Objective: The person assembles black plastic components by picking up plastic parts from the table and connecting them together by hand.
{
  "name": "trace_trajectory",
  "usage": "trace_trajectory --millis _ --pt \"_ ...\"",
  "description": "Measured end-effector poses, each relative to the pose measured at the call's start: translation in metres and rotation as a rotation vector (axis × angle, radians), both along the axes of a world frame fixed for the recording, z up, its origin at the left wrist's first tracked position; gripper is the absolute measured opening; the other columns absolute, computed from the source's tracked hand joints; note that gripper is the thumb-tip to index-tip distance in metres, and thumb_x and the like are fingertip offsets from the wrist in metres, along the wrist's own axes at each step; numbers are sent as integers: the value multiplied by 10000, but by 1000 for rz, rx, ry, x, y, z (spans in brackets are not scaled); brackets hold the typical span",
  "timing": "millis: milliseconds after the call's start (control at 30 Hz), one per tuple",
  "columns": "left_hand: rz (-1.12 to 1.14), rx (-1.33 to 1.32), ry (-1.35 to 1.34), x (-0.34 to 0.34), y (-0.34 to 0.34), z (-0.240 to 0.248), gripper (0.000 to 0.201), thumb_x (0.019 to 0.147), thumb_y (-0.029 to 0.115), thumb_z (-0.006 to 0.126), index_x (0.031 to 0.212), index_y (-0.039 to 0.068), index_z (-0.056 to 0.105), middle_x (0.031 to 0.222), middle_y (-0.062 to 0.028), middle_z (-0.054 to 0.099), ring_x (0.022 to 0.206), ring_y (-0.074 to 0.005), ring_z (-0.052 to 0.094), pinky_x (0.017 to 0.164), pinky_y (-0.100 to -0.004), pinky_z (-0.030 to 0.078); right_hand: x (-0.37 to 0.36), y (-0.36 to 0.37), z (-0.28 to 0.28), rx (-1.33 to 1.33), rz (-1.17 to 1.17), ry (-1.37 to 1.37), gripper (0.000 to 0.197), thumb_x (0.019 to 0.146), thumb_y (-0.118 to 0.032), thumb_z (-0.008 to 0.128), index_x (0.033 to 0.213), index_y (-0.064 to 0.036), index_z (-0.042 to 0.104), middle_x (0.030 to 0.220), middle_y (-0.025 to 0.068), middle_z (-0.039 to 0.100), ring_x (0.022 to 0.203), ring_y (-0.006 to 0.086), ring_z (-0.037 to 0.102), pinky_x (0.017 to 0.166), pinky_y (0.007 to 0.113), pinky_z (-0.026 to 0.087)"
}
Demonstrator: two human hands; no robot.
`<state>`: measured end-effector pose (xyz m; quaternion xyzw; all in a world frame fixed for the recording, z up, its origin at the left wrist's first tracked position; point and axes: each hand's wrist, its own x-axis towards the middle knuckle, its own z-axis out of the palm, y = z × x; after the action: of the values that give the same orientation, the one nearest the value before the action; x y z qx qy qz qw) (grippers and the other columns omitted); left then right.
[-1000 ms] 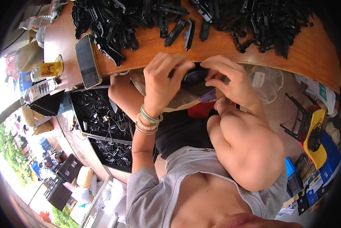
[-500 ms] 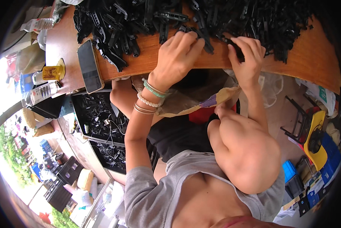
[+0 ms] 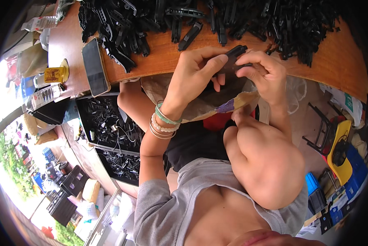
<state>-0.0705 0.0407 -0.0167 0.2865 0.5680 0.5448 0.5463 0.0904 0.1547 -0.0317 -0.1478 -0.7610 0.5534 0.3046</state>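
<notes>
My left hand point(image 3: 196, 76), with bracelets at its wrist, grips a long black plastic part point(image 3: 235, 53) between thumb and fingers, just in front of the table edge. My right hand point(image 3: 266, 73) is closed in a pinch right beside it. Between its thumb and forefinger shows a small black plastic piece point(image 3: 244, 64), mostly hidden by the fingers. Whether the two pieces are joined I cannot tell. Beyond my hands, one loose black part point(image 3: 191, 36) lies on the wooden table point(image 3: 161, 61), in front of a big heap of similar black plastic parts point(image 3: 282, 24).
A phone point(image 3: 96, 67) lies at the table's left, near a yellow container point(image 3: 55, 75). Below the edge hangs an open bag point(image 3: 159, 92) over my lap. Black trays of small parts point(image 3: 104, 119) stand at lower left, a yellow chair point(image 3: 340, 153) at right.
Both hands have drawn back from the heap toward me and come together. The left now holds up a black part. A loose part on the table, previously behind the left hand, is uncovered.
</notes>
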Motion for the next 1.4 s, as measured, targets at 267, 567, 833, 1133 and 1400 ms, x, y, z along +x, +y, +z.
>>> trace_trajectory --millis 267,567,833,1133,1400 --pt "42 198 536 24 -17 -2 325 836 -35 641 1156 -79 601 824 -96 689 738 -130 678 637 -241 533 3 -25 -9 -43 -187 -25 170 809 -30 717 957 12 643 870 77 684 738 142 666 662 255 518" --pt "-30 297 773 15 -23 -2 291 770 -10 690 1058 -41 655 844 -173 700 734 -220 710 650 -278 536 2 -21 -11 159 -110 -5 270 788 -62 724 1035 -18 623 910 100 653 729 201 618 664 288 485" --pt "-37 238 721 17 -19 -1 255 773 7 703 1024 -28 673 871 -154 707 774 -219 709 682 -287 538 7 -20 -15 165 -172 -31 253 757 -52 739 991 -21 649 842 88 656 684 192 611 626 285 478" --pt "-71 358 921 -21 18 -23 173 821 13 661 992 -1 685 809 -104 654 706 -206 636 603 -307 500 23 -8 -4 79 -153 -171 239 790 -11 696 1026 -38 667 903 86 618 710 193 609 609 292 463" --pt "-93 510 1721 -22 49 -33 353 695 2 631 1043 60 650 807 -45 500 710 -193 565 540 -310 481 37 17 -16 752 -483 -487 225 747 54 671 930 -74 689 1031 4 587 978 213 542 791 353 410"
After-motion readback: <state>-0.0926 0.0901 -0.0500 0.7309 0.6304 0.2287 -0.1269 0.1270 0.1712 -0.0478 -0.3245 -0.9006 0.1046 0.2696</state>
